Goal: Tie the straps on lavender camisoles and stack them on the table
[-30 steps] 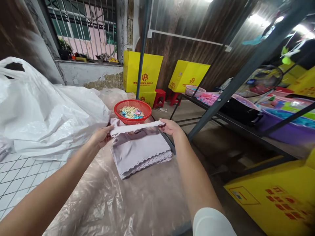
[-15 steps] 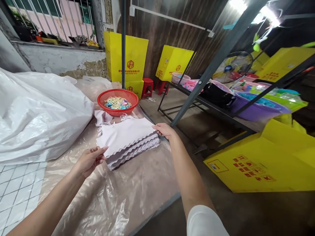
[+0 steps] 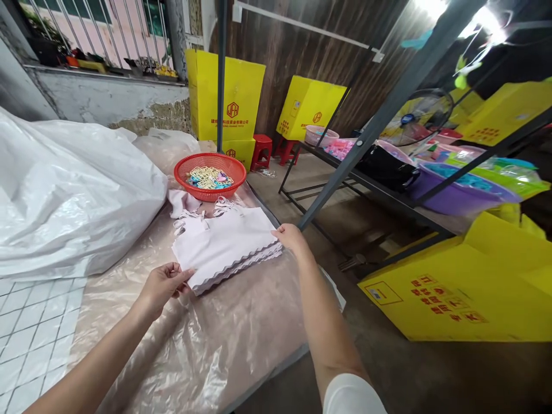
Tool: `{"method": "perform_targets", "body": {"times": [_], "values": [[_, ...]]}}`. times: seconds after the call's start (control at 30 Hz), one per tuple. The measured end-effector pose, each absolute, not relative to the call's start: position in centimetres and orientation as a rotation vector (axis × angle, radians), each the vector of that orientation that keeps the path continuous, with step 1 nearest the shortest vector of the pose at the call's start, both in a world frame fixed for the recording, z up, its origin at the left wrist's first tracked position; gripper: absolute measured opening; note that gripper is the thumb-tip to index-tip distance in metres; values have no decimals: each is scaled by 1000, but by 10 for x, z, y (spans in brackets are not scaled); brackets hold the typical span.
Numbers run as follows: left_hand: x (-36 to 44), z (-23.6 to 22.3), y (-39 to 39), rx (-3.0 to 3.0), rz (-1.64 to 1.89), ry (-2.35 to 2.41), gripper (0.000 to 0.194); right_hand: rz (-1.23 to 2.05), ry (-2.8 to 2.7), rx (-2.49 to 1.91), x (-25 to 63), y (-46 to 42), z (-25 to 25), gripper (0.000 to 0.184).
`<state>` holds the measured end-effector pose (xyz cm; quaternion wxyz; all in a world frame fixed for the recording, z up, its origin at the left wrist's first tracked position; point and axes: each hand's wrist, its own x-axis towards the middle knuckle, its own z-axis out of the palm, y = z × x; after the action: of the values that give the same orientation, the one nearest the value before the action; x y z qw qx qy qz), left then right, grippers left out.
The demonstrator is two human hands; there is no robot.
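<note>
a stack of pale lilac cloths (image 3: 228, 238) is lying near the centre of the view, sitting on a table that clear, wrinkled plastic sheeting (image 3: 241, 322) is covering. the top cloth (image 3: 237, 230) is looking smooth and matt, almost white where the light is falling on it, and is spreading mostly flat with a few soft ripples. its near edge is running in an even zigzag, and under it more zigzag edges are showing in thin, close layers of a greyer lilac. thin pale strings (image 3: 226, 205) are curling loosely along the far side. at the stack's eight o'clock, the left hand (image 3: 166, 284) is pinching the near corner, its thumb lying on top; at three o'clock, the right hand (image 3: 290, 237) is pinching the opposite edge between thumb and finger. how many layers each is gripping is staying hidden. a crumpled lilac cloth (image 3: 183, 202) is lying at eleven o'clock, just beside the strings. beyond, toward twelve, a red basket (image 3: 210, 194) is holding cream and blue pieces (image 3: 211, 178), and a large white plastic bag (image 3: 81, 195) is bulging at ten.
</note>
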<state>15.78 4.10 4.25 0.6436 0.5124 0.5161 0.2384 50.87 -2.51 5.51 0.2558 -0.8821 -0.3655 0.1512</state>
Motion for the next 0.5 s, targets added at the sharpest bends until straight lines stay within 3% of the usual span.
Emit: {"method": "perform_targets", "body": {"times": [0.1,0.23,0.37,0.5], "values": [[153,37,44,1512,704,1254,41,232,-1017,-2421,493,-26,61,8],[173,42,53,2238,1080,1180,18,-145,-1306,-2257,461,-7,69,33],[220,47,67,2751,783,1022,45,-203,-1721,-2049,436,28,55,45],[245,39,81,2752,442,1066,57,-277,-1871,-1964,443,49,16,55]]}}
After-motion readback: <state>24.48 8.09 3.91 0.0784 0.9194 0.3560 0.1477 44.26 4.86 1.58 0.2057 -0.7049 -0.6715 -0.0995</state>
